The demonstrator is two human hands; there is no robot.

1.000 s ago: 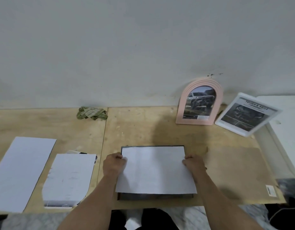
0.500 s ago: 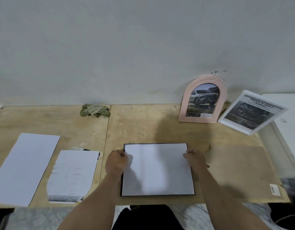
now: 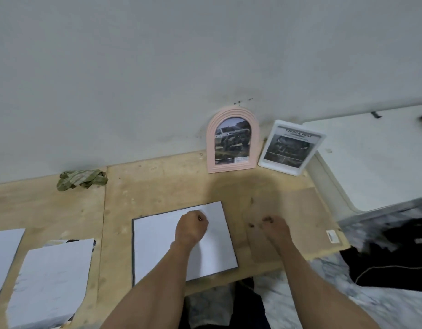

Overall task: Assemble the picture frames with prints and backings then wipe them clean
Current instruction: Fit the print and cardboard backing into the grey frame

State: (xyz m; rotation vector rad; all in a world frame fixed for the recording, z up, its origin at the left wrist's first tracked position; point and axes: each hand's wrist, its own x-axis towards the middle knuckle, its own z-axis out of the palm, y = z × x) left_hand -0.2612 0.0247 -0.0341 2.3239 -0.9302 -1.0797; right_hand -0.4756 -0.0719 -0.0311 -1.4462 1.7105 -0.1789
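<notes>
A black rectangular frame [image 3: 133, 248] lies flat on the plywood table, with a white print [image 3: 157, 245] face down inside it. My left hand [image 3: 191, 227] rests on the upper middle of that print as a closed fist, holding nothing. A brown backing board [image 3: 300, 210] lies flat just right of the frame. My right hand [image 3: 274, 230] sits on the board's left part with bent fingers, fingertips touching its surface, and the board is not lifted. A crumpled green cloth [image 3: 81, 179] lies by the wall at the back left.
A pink arched frame [image 3: 232, 143] and a white frame [image 3: 290, 147], both with car prints, lean against the wall at the back right. Two white sheets [image 3: 53, 281] [image 3: 3, 252] lie at the left. A white surface [image 3: 371, 157] adjoins the table's right side.
My right hand left the frame's right edge and moved right onto the brown backing board. My left hand shifted from the frame's left edge to the print's upper middle. The view swung right.
</notes>
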